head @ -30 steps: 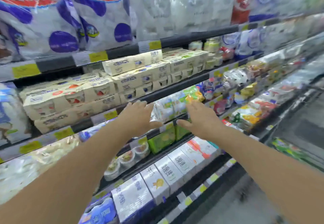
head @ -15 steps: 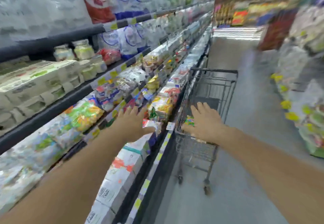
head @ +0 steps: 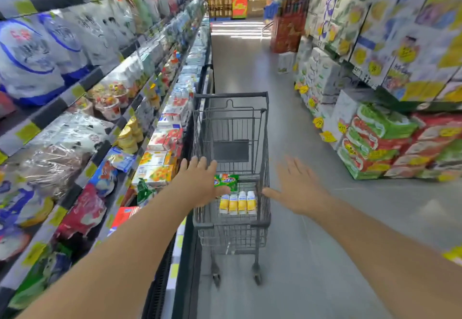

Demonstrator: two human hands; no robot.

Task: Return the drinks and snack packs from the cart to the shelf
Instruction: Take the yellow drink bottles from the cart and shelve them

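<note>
A dark wire cart (head: 264, 148) stands in the aisle beside the chilled shelf (head: 105, 138) on the left. Inside the cart lie a pack of several yellow-and-white drink bottles (head: 238, 202) and a green snack pack (head: 228, 181) behind it. My left hand (head: 200, 183) hovers open over the cart's left rim, partly covering the green pack. My right hand (head: 298, 188) is open with fingers spread, just right of the cart's right rim. Neither hand holds anything.
The shelf on the left carries yoghurt cups, milk bags and boxed drinks with yellow price tags. Stacked cartons and green-and-red packs (head: 380, 143) line the aisle's right side. Grey floor (head: 312, 256) runs ahead past the cart toward a far display.
My view has swung right, from facing the shelf to looking down the aisle. Both open hands have left the shelf's packs and now reach over the cart.
</note>
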